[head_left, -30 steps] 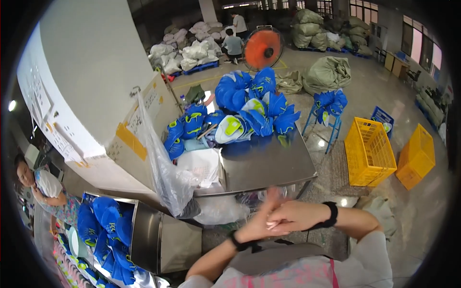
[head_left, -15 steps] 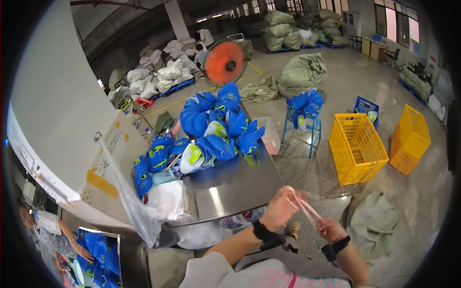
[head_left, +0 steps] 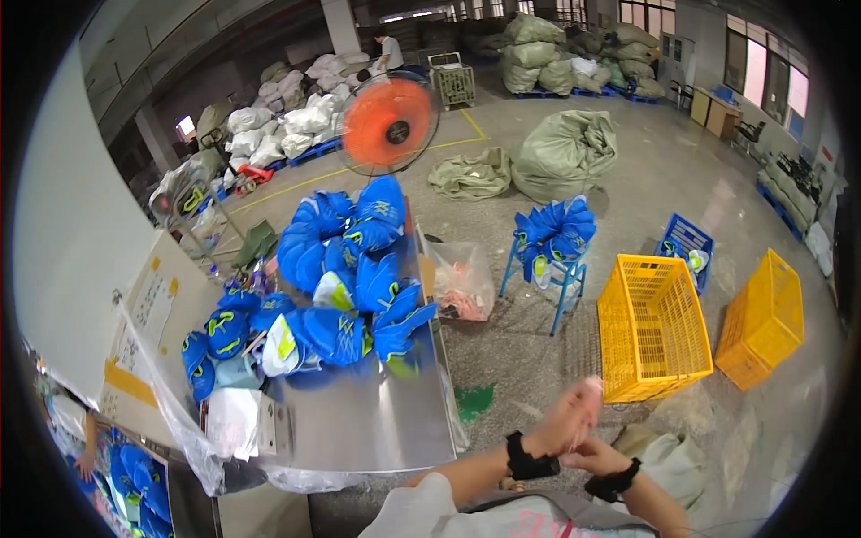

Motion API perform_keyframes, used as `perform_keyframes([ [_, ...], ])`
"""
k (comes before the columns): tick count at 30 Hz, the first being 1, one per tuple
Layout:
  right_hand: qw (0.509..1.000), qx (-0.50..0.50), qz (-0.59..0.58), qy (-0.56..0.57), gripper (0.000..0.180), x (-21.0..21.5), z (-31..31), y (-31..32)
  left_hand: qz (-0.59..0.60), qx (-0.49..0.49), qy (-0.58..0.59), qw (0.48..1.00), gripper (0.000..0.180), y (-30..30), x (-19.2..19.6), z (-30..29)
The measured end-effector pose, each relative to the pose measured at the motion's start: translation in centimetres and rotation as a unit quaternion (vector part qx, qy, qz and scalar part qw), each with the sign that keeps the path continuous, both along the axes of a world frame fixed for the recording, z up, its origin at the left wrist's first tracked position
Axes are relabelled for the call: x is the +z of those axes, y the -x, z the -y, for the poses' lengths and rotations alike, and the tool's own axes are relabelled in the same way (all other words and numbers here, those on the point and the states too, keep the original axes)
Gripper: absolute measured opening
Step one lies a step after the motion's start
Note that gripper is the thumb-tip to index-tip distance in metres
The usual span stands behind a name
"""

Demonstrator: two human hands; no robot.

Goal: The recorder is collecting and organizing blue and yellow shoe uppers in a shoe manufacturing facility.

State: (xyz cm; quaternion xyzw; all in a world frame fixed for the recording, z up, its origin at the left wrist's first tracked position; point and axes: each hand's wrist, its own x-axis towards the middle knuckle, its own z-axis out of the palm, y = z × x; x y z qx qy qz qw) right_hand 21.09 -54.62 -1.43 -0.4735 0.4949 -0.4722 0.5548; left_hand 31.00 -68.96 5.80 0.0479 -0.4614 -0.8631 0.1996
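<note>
My left hand (head_left: pixel 574 418) is raised at the lower right of the head view, in front of the yellow crate, its fingers smeared by motion. Just below it, my right hand (head_left: pixel 599 457) has curled fingers close to the left palm and wrist; what they hold, if anything, is hidden. Pale pink shows about the left fingertips, too blurred to tell strip from skin. Both wrists wear black bands. To the left, a steel table (head_left: pixel 359 421) bears a curved stack of blue shoe uppers (head_left: pixel 309 238) with yellow-green trim.
A blue stool (head_left: pixel 563 291) holds more blue uppers. Yellow crates (head_left: pixel 655 377) and a blue crate (head_left: pixel 691 235) stand right. A clear bag (head_left: pixel 462 291) of pink strips sits beside the table. An orange fan (head_left: pixel 387 121) and green sacks (head_left: pixel 565 157) are farther off. A co-worker's hand (head_left: pixel 85 464) shows lower left.
My view has swung right, so the table sits farther left. Pink strips stretched between my hands before; now the hands are close together and the strips cannot be made out.
</note>
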Motion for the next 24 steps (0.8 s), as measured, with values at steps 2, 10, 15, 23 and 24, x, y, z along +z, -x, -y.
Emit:
perform_keyframes([
  [2,0.992,0.023,0.063,-0.106,0.037,-3.1,1.4,1.5,0.014,0.119,0.052,0.991,0.015,1.2,1.0,5.0],
  [10,0.915,-0.256,0.312,-0.023,0.021,4.2,17.7,8.0,0.257,0.029,0.384,0.886,0.034,-0.6,-11.9,14.1],
  [15,0.949,-0.039,0.309,-0.04,0.013,-0.5,32.9,17.2,0.268,0.087,0.273,0.92,0.04,-0.9,-13.5,17.1],
  [23,0.978,0.114,-0.04,-0.17,0.013,-10.2,63.9,23.7,0.401,0.637,-0.013,0.658,0.018,-6.2,-14.7,21.4],
  [24,0.978,0.133,-0.134,-0.087,0.01,-14.5,67.8,25.5,0.461,0.706,0.057,0.534,0.017,-6.2,-16.3,21.6],
])
